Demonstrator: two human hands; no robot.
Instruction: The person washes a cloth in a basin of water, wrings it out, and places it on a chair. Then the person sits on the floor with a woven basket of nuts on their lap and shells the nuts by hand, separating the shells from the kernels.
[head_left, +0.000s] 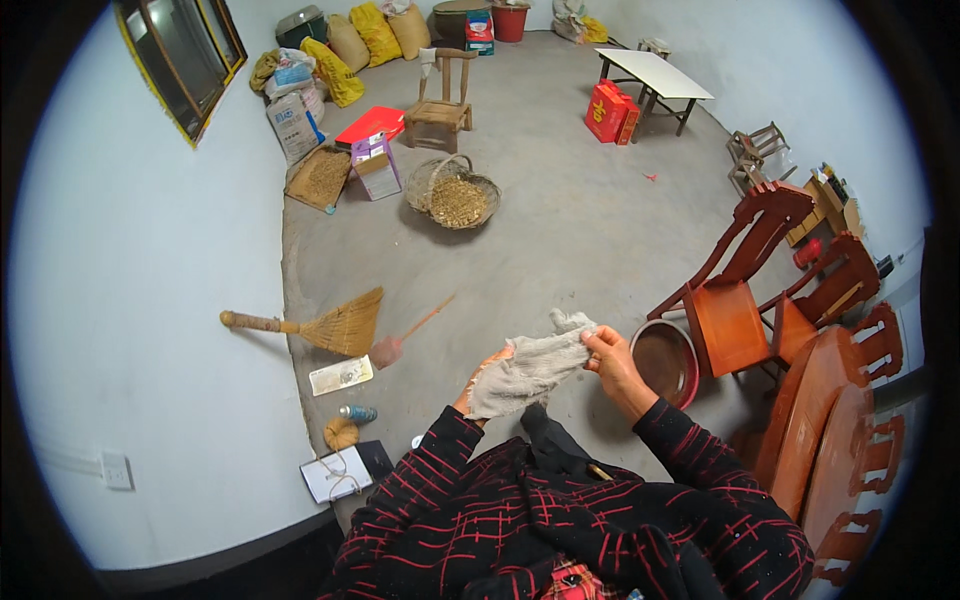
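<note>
A ragged grey cloth (529, 367) is held in front of my body, above the concrete floor. My right hand (616, 367) pinches its right edge between thumb and fingers. The cloth lies over my left hand (481, 379), which supports it from below; most of the left fingers are hidden under the fabric. The upper end of the cloth is bunched and hangs loosely past my right fingertips. Below and to the right of my right hand, a round basin (664, 364) with a red outside stands on the floor, with brownish contents or a brownish bottom.
A straw broom (337, 326) and a pinkish fly swatter (390, 349) lie to the left. Ahead stands a wicker basket (459, 202) of dried pieces. Red-brown wooden chairs (726, 326) and a wooden table (806, 420) crowd the right side. A small wooden chair (441, 112) stands farther back.
</note>
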